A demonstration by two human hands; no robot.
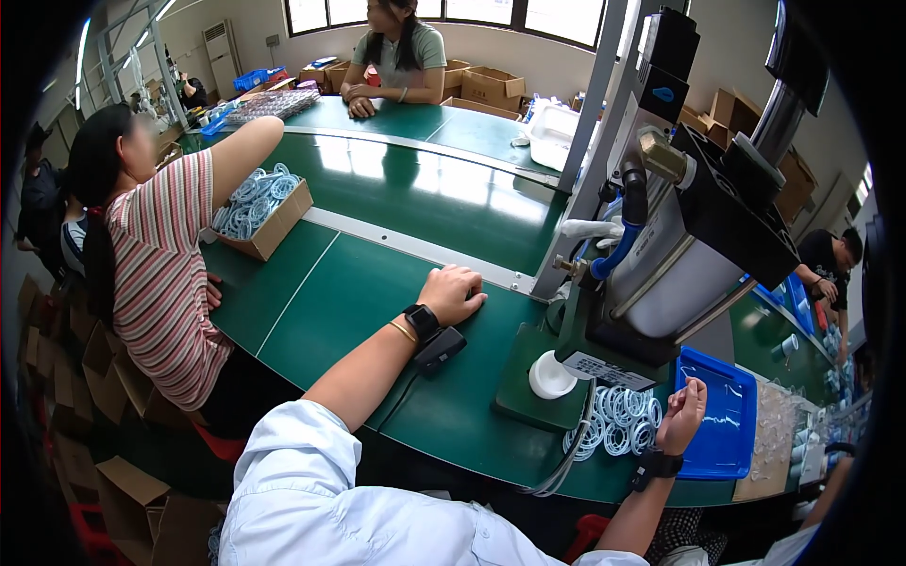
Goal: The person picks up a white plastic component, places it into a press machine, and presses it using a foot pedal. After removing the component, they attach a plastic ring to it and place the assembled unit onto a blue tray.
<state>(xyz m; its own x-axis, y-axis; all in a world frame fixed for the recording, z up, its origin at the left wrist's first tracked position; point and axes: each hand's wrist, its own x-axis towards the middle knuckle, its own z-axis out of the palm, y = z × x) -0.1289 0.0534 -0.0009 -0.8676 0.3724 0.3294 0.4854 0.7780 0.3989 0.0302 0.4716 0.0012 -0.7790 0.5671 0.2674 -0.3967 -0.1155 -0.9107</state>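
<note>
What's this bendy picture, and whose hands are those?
A camera on somebody's head looks down, and its wide lens bends straight edges. Those bare hands belong to that person. The left hand rests on the green table; I see nothing held there. The right hand is curled up beside the blue tray; I can't tell whether it holds anything. Between them stands a big machine, with a round white piece below. Nearby lies a heap of pale rings.

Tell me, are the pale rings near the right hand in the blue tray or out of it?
Out: the pale rings lie piled on the green table, left of the blue tray.
</note>
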